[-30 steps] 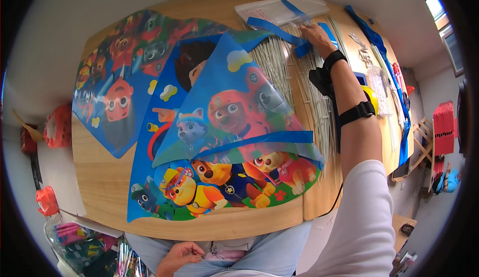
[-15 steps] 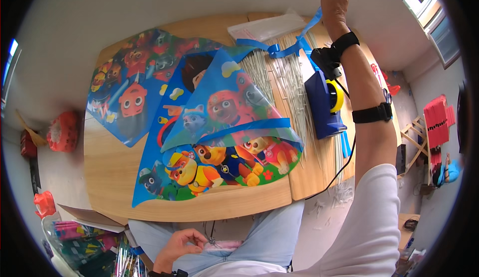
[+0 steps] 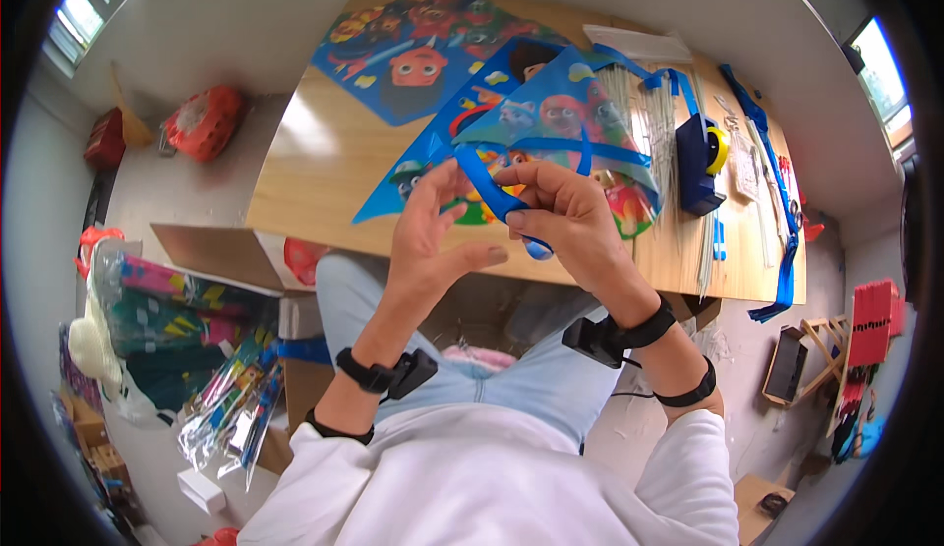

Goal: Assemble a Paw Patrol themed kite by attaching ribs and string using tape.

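Across the upper middle, a pale, wood-grained counter (image 3: 300, 177). Lying on it, a broad, roughly triangular blue plastic sheet (image 3: 565, 114), printed with cartoon dogs and hazy over much of its surface. Farther off and to the left, a second glossy blue printed sheet (image 3: 418, 64), covered with cartoon faces. To the right of both, long bundles of thin off-white rods (image 3: 664, 133). Near their far ends, a flat clear plastic bag (image 3: 639, 45). Just right of the rods, a navy-blue tape dispenser (image 3: 696, 180).

Raised by the counter's near edge, a bare left hand (image 3: 428, 231) and a bare right hand (image 3: 580, 231). Left fingers spread, thumb well apart from the rest, tips just beside the ribbon; contact there too unclear to tell. With the right, pinches a narrow, shiny blue ribbon (image 3: 482, 177) between thumb and fingers. From the pinch, slants up and leftward in front of the triangular sheet; ends below in a rounded bend just under the right thumb. In the dispenser, a round yellow tape roll (image 3: 717, 151).
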Tool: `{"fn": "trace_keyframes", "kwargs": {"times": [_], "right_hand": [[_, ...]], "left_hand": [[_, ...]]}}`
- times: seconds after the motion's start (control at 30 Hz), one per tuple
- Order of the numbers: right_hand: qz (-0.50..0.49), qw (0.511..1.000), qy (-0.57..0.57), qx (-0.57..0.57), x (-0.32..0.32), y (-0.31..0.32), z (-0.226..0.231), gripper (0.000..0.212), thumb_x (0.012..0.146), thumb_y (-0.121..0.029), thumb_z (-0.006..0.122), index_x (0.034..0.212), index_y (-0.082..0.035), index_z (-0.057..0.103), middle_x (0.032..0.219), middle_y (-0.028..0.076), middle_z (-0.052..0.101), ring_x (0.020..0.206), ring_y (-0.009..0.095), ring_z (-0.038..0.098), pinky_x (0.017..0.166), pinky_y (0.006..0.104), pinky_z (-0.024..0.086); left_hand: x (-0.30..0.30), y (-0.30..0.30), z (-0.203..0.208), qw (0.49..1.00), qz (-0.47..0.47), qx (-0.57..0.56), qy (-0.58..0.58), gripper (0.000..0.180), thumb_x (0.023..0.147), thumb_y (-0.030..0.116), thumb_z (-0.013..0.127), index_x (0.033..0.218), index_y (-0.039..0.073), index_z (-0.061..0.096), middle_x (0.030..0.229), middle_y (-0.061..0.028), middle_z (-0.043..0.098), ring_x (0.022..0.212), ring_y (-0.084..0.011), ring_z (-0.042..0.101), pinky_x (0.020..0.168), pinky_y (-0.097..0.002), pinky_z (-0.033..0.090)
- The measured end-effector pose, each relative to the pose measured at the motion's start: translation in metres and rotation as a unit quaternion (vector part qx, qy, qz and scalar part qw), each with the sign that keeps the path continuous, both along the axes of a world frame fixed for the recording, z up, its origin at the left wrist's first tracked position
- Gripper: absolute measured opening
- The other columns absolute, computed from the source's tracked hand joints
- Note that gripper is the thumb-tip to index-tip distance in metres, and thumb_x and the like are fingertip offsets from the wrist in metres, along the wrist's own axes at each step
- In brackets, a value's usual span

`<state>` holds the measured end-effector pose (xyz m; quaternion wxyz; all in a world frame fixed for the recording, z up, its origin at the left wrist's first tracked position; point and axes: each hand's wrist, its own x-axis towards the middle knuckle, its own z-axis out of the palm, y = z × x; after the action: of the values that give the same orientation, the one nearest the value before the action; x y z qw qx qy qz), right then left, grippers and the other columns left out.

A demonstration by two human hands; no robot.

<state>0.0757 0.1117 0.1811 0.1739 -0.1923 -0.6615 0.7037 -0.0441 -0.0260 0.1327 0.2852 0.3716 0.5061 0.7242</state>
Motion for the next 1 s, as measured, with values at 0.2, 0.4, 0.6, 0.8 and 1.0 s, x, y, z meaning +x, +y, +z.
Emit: {"fn": "trace_keyframes", "kwargs": {"times": [0.2, 0.4, 0.6, 0.8, 1.0], "right_hand": [[0.064, 0.997, 0.006, 0.03, 0.005, -0.069, 0.003, 0.034, 0.083, 0.006, 0.062, 0.116, 0.002, 0.053, 0.076, 0.004, 0.061, 0.069, 0.009, 0.057, 0.061, 0.0224, 0.043], [0.022, 0.999, -0.041, 0.012, 0.01, -0.106, -0.023, 0.012, 0.085, 0.0, 0.064, 0.096, 0.002, 0.058, 0.064, 0.0, 0.056, 0.06, 0.006, 0.052, 0.053, 0.0222, 0.037], [0.002, 0.994, -0.107, 0.004, 0.013, -0.126, -0.069, 0.011, 0.087, -0.005, 0.068, 0.082, 0.001, 0.06, 0.061, -0.002, 0.051, 0.056, 0.003, 0.041, 0.049, 0.0225, 0.031], [0.166, 0.955, -0.211, 0.125, 0.015, -0.122, -0.101, 0.015, 0.082, -0.01, 0.07, 0.087, 0.003, 0.062, 0.07, 0.01, 0.062, 0.063, 0.019, 0.057, 0.059, 0.0334, 0.045], [-0.004, 0.801, -0.116, 0.588, -0.031, -0.07, -0.151, 0.057, 0.083, -0.025, 0.069, 0.131, 0.001, 0.051, 0.137, 0.019, 0.05, 0.13, 0.036, 0.044, 0.106, 0.0498, 0.034]], "left_hand": [[0.005, -0.054, 0.007, 0.991, -0.006, 0.021, -0.13, 0.047, 0.083, -0.002, 0.071, 0.127, -0.002, 0.053, 0.113, -0.0099, 0.062, 0.101, -0.0157, 0.061, 0.087, -0.0279, 0.051], [-0.006, -0.082, -0.003, 0.983, 0.134, -0.024, -0.122, 0.022, 0.081, 0.002, 0.075, 0.1, 0.001, 0.063, 0.09, -0.0041, 0.066, 0.074, -0.0083, 0.062, 0.063, -0.0212, 0.05], [-0.033, -0.106, -0.044, 0.97, 0.188, -0.058, -0.144, 0.023, 0.079, 0.001, 0.077, 0.096, 0.004, 0.062, 0.08, -0.003, 0.067, 0.068, -0.0084, 0.062, 0.06, -0.0202, 0.047], [-0.041, -0.105, -0.073, 0.963, 0.141, -0.164, -0.16, 0.022, 0.079, -0.003, 0.074, 0.096, 0.003, 0.061, 0.079, -0.0023, 0.065, 0.069, -0.0083, 0.062, 0.061, -0.0208, 0.048], [-0.074, -0.113, -0.108, 0.968, 0.099, -0.23, -0.023, 0.016, 0.077, -0.007, 0.068, 0.09, 0.0, 0.061, 0.077, -0.0012, 0.062, 0.072, -0.0083, 0.061, 0.063, -0.0227, 0.049]]}}
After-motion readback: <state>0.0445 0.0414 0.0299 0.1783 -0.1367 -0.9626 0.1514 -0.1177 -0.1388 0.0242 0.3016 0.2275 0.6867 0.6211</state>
